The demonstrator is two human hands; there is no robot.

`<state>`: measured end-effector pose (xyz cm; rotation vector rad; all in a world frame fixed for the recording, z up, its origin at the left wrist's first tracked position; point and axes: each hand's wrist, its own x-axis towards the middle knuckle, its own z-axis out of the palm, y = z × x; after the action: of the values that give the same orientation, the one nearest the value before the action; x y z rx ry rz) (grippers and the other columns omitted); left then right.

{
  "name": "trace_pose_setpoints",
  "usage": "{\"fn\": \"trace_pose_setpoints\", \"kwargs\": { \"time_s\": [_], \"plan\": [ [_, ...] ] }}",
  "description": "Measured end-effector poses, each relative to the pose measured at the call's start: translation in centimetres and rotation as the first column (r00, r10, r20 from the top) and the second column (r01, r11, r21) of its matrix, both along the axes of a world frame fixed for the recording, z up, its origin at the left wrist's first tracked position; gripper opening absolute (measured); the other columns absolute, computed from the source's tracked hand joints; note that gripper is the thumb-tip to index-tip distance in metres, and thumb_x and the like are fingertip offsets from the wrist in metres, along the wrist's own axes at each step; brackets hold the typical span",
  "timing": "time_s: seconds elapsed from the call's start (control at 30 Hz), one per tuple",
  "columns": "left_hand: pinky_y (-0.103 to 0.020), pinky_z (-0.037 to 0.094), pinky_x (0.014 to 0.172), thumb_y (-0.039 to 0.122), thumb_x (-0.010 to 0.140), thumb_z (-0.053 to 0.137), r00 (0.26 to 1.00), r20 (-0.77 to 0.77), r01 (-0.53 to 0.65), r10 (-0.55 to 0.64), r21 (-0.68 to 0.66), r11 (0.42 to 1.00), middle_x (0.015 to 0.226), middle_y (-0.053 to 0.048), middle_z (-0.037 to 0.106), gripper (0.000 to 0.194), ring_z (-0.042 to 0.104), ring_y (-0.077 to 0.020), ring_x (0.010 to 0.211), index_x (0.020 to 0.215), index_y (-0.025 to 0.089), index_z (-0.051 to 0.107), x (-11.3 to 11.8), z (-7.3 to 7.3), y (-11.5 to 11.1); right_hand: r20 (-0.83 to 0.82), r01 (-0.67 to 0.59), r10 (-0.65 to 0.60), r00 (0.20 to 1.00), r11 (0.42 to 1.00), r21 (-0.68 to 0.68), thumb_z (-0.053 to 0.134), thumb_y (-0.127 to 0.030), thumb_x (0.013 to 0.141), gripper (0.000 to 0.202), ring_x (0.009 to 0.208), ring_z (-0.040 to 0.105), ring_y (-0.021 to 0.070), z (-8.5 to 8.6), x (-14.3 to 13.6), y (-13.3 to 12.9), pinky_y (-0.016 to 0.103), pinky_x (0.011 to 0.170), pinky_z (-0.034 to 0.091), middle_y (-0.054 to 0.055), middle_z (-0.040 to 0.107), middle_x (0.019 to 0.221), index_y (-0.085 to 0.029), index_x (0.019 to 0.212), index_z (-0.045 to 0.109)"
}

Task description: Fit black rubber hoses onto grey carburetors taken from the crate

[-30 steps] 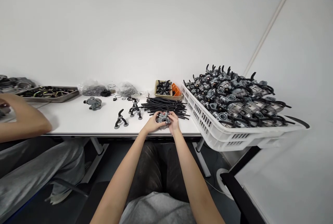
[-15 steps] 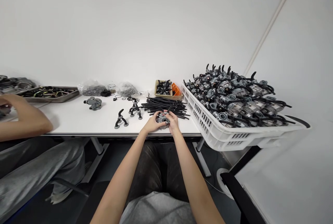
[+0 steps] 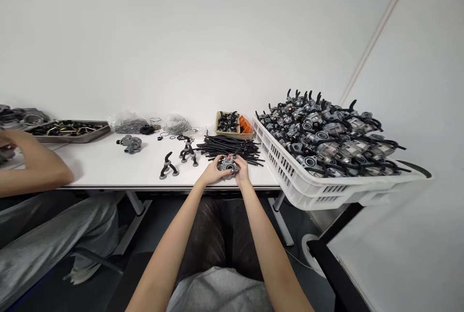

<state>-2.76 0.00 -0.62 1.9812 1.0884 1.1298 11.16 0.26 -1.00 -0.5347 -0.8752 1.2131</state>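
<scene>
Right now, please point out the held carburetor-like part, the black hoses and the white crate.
Carburetor-like part (image 3: 227,164): head view, its gray body.
Black hoses (image 3: 228,147): head view, middle of the pile.
White crate (image 3: 303,191): head view, near corner.

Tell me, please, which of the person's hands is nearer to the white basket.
Right. The right hand is left of the white basket, apart from it; the left hand is farther left, across the metal part.
</scene>
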Motion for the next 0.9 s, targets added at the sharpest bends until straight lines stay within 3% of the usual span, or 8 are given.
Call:
{"fn": "trace_pose_setpoints", "kwargs": {
  "time_s": [0.6,0.9],
  "plan": [
    [-0.050,0.049,0.094,0.035,0.079,0.072,1.000,0.000,-0.021,0.021,0.000,1.000,0.124,-0.012,0.060,0.056,0.060,-0.0263,0.109,0.127,0.017,0.051,-0.09,-0.10,0.04,-0.009,0.018,-0.018,1.000,1.000,-0.021,0.072,-0.025,0.064,0.018,0.071,0.068,0.0179,-0.56,-0.15,0.50,0.031,0.075,0.052,0.000,0.073,0.073,-0.022,0.072,0.056],
    [-0.048,0.050,0.093,0.035,0.081,0.071,1.000,0.002,-0.023,0.023,-0.012,1.000,0.121,-0.011,0.061,0.049,0.061,-0.0250,0.106,0.123,0.017,0.054,0.05,0.17,-0.22,0.018,0.044,-0.044,0.999,0.999,-0.005,0.073,-0.032,0.066,0.025,0.079,0.068,0.0198,-0.80,-0.22,0.80,0.033,0.076,0.053,0.003,0.074,0.083,-0.020,0.087,0.066]
  ]
}}
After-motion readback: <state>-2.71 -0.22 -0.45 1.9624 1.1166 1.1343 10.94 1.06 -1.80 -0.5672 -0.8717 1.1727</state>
